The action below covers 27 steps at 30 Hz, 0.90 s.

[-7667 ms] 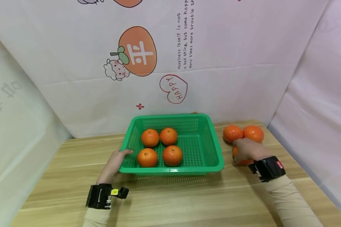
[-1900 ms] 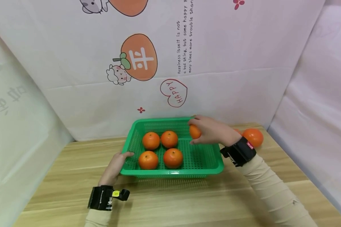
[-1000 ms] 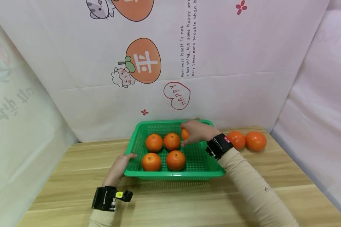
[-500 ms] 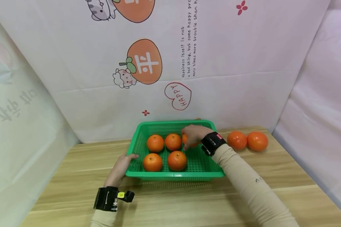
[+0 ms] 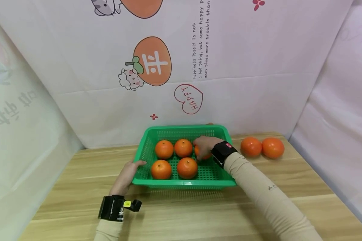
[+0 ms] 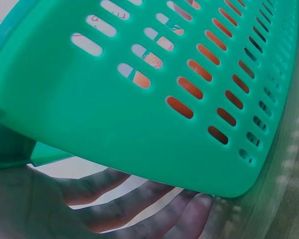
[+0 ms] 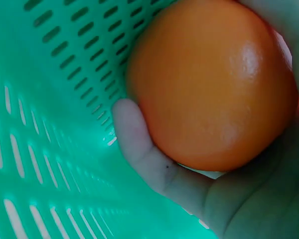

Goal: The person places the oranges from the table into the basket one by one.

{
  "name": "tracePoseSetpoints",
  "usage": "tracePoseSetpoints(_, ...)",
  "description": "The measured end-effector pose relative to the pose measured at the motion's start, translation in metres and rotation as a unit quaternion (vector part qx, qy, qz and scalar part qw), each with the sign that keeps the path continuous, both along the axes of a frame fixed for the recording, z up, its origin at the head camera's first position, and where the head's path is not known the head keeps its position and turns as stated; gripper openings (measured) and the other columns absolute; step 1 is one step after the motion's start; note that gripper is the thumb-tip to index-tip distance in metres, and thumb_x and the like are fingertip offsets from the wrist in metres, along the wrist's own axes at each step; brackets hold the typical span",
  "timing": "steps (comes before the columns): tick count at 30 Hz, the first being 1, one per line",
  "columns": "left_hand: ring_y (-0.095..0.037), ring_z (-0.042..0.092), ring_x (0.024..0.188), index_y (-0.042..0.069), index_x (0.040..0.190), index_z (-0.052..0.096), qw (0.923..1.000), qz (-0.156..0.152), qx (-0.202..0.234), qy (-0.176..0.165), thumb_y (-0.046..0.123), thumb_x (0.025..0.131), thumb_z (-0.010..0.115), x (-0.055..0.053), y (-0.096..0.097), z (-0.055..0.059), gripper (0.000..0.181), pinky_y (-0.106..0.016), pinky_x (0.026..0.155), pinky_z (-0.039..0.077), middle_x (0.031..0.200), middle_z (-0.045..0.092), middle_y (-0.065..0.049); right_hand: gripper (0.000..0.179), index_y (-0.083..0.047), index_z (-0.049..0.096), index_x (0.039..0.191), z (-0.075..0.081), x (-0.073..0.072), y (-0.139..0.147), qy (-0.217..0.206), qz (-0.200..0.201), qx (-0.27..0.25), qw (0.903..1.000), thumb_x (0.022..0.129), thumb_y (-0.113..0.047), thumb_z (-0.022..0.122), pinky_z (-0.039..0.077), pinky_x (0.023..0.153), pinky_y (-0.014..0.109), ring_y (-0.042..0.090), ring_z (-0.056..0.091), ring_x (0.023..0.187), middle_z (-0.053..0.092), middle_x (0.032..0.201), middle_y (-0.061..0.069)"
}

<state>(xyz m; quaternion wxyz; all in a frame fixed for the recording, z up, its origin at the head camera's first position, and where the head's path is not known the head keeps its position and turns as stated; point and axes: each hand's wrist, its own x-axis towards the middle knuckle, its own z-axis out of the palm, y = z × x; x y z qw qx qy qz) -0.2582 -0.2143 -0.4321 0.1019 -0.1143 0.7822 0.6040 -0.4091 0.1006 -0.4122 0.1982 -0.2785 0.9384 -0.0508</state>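
A green plastic basket (image 5: 184, 182) stands on the wooden table. My left hand (image 5: 126, 174) holds its left end, thumb over the rim; in the left wrist view the other fingers (image 6: 124, 204) lie along the outside of the wall. Inside the basket, toward the back right, my right hand (image 5: 205, 145) grips a smooth orange (image 7: 214, 84), its fingers curled around the fruit. To the left of that hand are two oranges in the back row, a left one (image 5: 164, 149) and a right one (image 5: 183, 148). In front sit two more, a left orange (image 5: 161, 169) and a right orange (image 5: 187, 168).
On the table right of the basket, two orange fruits, a left one (image 5: 251, 147) and a right one (image 5: 273, 148), sit side by side. A printed white cloth (image 5: 244, 100) hangs close behind the basket. White cloth also hangs at both sides.
My right hand has brought an orange from the table at the right into the basket, moving left and then down beside the back row. My left hand has stayed on the basket's left end.
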Motion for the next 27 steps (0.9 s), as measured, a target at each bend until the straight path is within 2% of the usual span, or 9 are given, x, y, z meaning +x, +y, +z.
tracePoseSetpoints(5, -0.014, 0.072, 0.083, -0.004, 0.145, 0.051, 1.0000, 0.001, -0.005, 0.000, 0.033, 0.106, 0.050, 0.0004, -0.0010, 0.0016, 0.054, -0.029, 0.076, 0.058, 0.105, 0.077, -0.013, 0.068, -0.010, 0.060, 0.144, 0.0000, 0.0006, -0.0032, 0.007, 0.008, -0.002, 0.9999, 0.084, -0.030, 0.086, 0.053, 0.092, 0.040, 0.022, 0.060, 0.105, 0.067, 0.129, 0.007)
tracePoseSetpoints(14, -0.014, 0.072, 0.082, -0.004, 0.141, 0.055, 1.0000, 0.002, -0.002, -0.003, 0.033, 0.106, 0.051, -0.0015, -0.0018, 0.0008, 0.051, -0.028, 0.075, 0.058, 0.100, 0.077, -0.010, 0.069, -0.012, 0.061, 0.143, -0.0067, -0.0039, -0.0036, 0.013, 0.012, -0.012, 0.9998, 0.082, -0.031, 0.088, 0.054, 0.089, 0.039, 0.021, 0.061, 0.102, 0.068, 0.123, 0.006)
tracePoseSetpoints(19, -0.013, 0.071, 0.082, -0.003, 0.143, 0.053, 1.0000, 0.001, 0.000, -0.006, 0.034, 0.106, 0.051, -0.0027, -0.0008, 0.0002, 0.053, -0.029, 0.075, 0.058, 0.100, 0.076, -0.009, 0.069, -0.012, 0.061, 0.142, -0.0042, -0.0018, -0.0025, 0.011, 0.014, -0.013, 0.9998, 0.082, -0.031, 0.088, 0.054, 0.088, 0.039, 0.021, 0.061, 0.101, 0.069, 0.122, 0.006)
tracePoseSetpoints(27, -0.015, 0.073, 0.083, -0.003, 0.146, 0.052, 0.9999, 0.005, 0.005, -0.008, 0.035, 0.105, 0.051, -0.0032, -0.0012, -0.0010, 0.055, -0.030, 0.073, 0.059, 0.108, 0.076, -0.014, 0.065, -0.012, 0.062, 0.141, 0.0011, 0.0033, -0.0036, 0.009, 0.022, -0.014, 0.9996, 0.084, -0.029, 0.088, 0.054, 0.087, 0.038, 0.020, 0.062, 0.097, 0.070, 0.118, 0.005)
